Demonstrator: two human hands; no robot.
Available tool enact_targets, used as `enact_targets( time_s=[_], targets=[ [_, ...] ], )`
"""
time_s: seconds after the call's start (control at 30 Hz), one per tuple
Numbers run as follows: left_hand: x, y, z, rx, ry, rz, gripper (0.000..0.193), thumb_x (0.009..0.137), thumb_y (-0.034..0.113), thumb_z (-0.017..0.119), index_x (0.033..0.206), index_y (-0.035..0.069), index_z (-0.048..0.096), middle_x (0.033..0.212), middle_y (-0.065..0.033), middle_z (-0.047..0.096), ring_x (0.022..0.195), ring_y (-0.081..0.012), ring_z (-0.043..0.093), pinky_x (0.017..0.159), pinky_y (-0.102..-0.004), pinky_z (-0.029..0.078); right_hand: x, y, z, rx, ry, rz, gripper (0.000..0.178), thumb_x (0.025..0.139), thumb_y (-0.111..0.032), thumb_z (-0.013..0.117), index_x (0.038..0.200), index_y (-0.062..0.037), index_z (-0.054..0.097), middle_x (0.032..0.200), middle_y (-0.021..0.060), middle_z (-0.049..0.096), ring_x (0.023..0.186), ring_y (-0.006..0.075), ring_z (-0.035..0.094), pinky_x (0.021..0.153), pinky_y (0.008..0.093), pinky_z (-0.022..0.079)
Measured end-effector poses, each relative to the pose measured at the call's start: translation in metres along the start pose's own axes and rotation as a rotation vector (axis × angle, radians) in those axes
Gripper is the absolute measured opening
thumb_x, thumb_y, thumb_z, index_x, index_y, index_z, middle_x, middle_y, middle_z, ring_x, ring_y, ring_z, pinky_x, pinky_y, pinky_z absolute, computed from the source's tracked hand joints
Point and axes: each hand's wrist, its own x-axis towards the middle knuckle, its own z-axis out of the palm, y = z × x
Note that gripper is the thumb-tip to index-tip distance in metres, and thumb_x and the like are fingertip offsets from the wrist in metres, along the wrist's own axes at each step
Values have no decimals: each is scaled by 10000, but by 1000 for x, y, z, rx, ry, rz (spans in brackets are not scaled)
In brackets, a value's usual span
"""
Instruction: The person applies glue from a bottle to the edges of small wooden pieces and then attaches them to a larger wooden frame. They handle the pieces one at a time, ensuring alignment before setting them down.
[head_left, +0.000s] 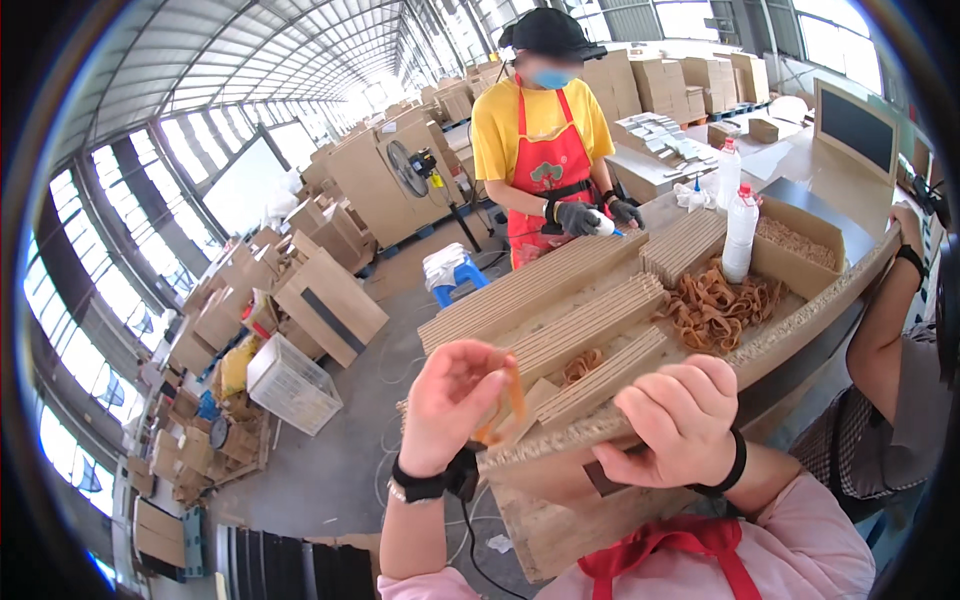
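My left hand (450, 400) pinches a brown rubber band (517, 395) between thumb and fingers, just above the near edge of the workbench. To its right, my right hand (685, 420) is closed with curled fingers over the bench's rough front edge (570, 435); whatever those fingers hold, if anything, is hidden. Beyond my hands, rows of narrow wooden strips (570, 325) lie side by side on the bench. A small heap of rubber bands (583, 366) rests between two rows. A larger tangled pile of rubber bands (715, 305) lies farther right.
Across the bench a co-worker (545, 150) in a red apron and gloves holds a white glue bottle (603, 224). White bottles with red caps (740, 235) stand beside a carton of small wooden pegs (800, 240). Another person's arm (890, 300) reaches in at right.
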Motion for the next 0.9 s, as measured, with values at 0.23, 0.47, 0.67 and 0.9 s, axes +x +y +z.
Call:
enact_targets(
  time_s=[0.23,0.47,0.67,0.9],
  targets=[
    [-85,50,-1,18,271,125,221,937,45,522,1152,-5,505,1091,-199,629,825,-158,580,718,-276,493,-5,-10,-9,40,20,16,340,687,-328,692,889,-71,599,775,24,546,646,175,541,642,308,401],
    [-115,75,33,143,343,207,268,874,4,628,1116,4,513,1114,-219,617,829,-148,592,496,-188,493,-10,-20,-18,88,60,-7,349,664,-299,702,887,-52,599,787,37,539,656,181,532,626,312,404],
    [-116,76,52,300,242,181,321,825,-2,685,1108,4,535,1126,-182,627,915,-158,605,650,-229,515,-10,-21,-18,106,79,-4,362,642,-290,706,882,-41,598,763,42,517,663,188,524,633,321,405],
    [-97,64,56,960,262,519,380,655,-12,782,1010,50,659,1010,-70,685,941,-209,585,744,-296,496,-10,-19,-18,91,40,-37,371,644,-292,703,897,-46,586,756,48,514,661,202,525,647,344,411]
  ],
)
